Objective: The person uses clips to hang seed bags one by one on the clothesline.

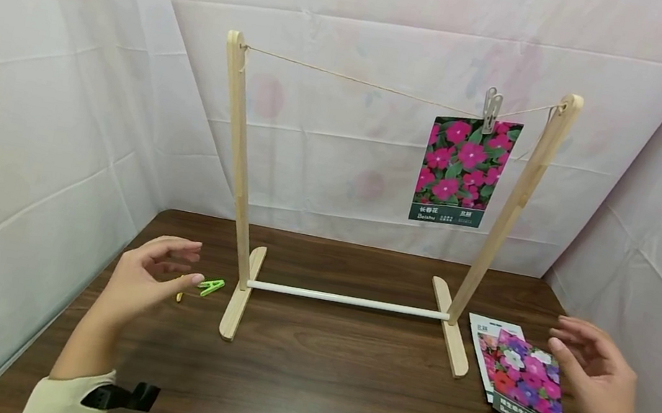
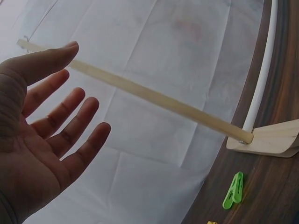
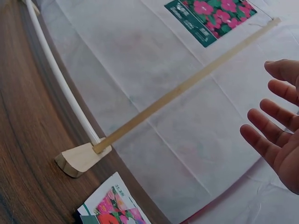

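Note:
My left hand (image 1: 146, 278) hovers over the table's left side, fingers relaxed and holding nothing. Close to its thumb lie a green clothespin (image 1: 211, 287) and a yellow piece (image 1: 179, 297), mostly hidden by the hand in the head view. On the other side, my right hand (image 1: 595, 375) is held with loose fingers beside two overlapping flower seed packets; the upper packet (image 1: 531, 386) shows mixed pink, purple and red blooms, partly covering the white-topped packet (image 1: 491, 327). A third packet (image 1: 468, 164) with pink flowers hangs from the string, held by a grey clothespin (image 1: 492, 109).
A wooden stand has a left post (image 1: 241, 155), a right post (image 1: 515, 208) and flat feet, joined low down by a white rod (image 1: 348, 300). Its string (image 1: 352, 78) sags towards the right. Pale cloth (image 1: 334, 185) surrounds the brown table (image 1: 325, 396) behind and at the sides.

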`<state>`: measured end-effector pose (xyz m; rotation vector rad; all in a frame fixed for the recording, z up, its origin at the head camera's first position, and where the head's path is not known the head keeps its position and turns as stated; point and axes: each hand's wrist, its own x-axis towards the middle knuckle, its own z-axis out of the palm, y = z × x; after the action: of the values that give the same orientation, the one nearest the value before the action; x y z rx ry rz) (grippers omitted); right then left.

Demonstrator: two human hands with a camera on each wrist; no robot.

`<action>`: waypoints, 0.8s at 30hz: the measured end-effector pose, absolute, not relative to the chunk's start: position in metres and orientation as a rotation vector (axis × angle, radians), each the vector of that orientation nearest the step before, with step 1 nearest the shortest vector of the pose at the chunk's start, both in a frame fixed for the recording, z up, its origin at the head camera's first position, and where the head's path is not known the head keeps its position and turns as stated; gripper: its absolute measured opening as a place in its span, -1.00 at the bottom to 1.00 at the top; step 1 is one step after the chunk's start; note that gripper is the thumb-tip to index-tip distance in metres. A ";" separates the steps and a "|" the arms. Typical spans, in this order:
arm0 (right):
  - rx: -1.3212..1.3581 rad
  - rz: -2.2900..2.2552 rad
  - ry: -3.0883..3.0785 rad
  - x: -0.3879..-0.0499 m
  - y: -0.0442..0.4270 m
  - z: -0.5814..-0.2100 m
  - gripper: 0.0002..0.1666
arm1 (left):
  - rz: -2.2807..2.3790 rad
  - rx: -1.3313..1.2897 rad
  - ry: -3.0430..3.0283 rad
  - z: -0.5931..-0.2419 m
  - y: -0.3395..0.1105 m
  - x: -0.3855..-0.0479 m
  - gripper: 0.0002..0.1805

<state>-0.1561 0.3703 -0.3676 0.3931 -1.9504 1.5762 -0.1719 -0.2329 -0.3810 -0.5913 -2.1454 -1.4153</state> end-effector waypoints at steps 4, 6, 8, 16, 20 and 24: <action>0.331 1.629 -1.926 -0.157 0.377 -0.370 -0.62 | -1.425 -0.514 -2.166 -0.386 -0.242 -0.171 -0.51; 0.297 1.634 -1.926 -0.158 0.380 -0.372 -0.63 | -1.422 -0.485 -2.178 -0.388 -0.246 -0.170 -0.53; 0.277 1.647 -1.918 -0.158 0.384 -0.374 -0.64 | -1.427 -0.462 -2.189 -0.390 -0.250 -0.171 -0.55; 0.225 1.767 -1.878 -0.161 0.400 -0.385 -0.66 | -1.457 -0.341 -2.240 -0.402 -0.261 -0.175 -0.56; 0.153 1.769 -1.916 -0.163 0.408 -0.392 -0.67 | -1.469 -0.309 -2.252 -0.410 -0.269 -0.178 -0.55; 0.061 1.750 -1.942 -0.164 0.415 -0.398 -0.69 | -1.465 -0.265 -2.268 -0.417 -0.276 -0.180 -0.55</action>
<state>-0.1639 0.4148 -0.3984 0.0609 -1.9421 1.7503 -0.1801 -0.2757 -0.4174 -0.2651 -2.2681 -1.4649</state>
